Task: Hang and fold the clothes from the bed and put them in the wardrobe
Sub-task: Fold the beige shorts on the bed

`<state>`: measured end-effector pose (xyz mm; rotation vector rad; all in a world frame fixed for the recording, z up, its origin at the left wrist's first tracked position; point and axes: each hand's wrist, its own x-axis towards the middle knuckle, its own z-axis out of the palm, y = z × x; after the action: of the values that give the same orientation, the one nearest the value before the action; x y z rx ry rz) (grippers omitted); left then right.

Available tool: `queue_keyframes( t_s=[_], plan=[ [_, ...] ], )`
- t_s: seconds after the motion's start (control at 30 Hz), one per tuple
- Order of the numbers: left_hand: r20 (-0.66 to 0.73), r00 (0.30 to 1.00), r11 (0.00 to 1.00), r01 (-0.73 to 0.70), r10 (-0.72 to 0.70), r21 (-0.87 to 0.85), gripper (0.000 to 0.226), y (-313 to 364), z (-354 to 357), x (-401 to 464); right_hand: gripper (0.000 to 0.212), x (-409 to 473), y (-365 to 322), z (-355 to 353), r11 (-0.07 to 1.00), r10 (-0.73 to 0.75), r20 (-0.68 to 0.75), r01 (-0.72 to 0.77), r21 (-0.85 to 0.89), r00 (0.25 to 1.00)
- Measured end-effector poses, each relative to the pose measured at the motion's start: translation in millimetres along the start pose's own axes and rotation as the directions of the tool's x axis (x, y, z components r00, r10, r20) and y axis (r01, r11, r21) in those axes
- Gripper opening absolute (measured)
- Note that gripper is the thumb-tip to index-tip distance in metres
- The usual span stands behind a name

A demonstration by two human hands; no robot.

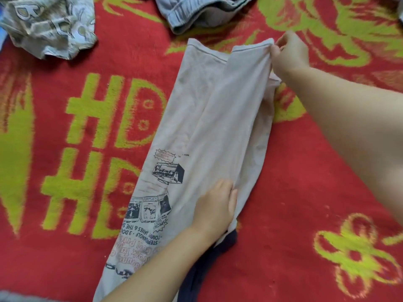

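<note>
our beige t-shirt (209,118) lies down the frame's centre on the red blanket (305,192), one side folded over. our right hand (290,53) pinches its hem corner at upper right; our left hand (216,205) presses the fold, fingers nearly straight. loose fabric could slip and skew the crease. we count three other garments: patterned cloth (48,25) upper left, blue-grey garment (196,12) top, dark garment (213,262) beneath.

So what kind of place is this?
Probably a bed at home: a red blanket underneath, a T-shirt being folded on it, and more clothes heaped at its far edge.
</note>
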<state>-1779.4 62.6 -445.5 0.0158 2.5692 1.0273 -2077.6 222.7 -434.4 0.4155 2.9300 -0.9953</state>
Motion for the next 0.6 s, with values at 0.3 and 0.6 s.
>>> queue_keyframes(
  t_s=[0.3,0.6],
  plan=[
    [0.264,0.964,0.983,0.067,-0.020,-0.169,0.015,-3,19,8,0.049,-18,30,-7,0.990,0.050,0.172,-0.027,-0.138,0.984],
    [0.361,0.929,0.986,-0.026,0.083,-0.162,0.032,-31,-21,-55,0.063,-204,13,12,0.890,-0.339,0.339,0.416,-0.188,0.878]
  ],
)
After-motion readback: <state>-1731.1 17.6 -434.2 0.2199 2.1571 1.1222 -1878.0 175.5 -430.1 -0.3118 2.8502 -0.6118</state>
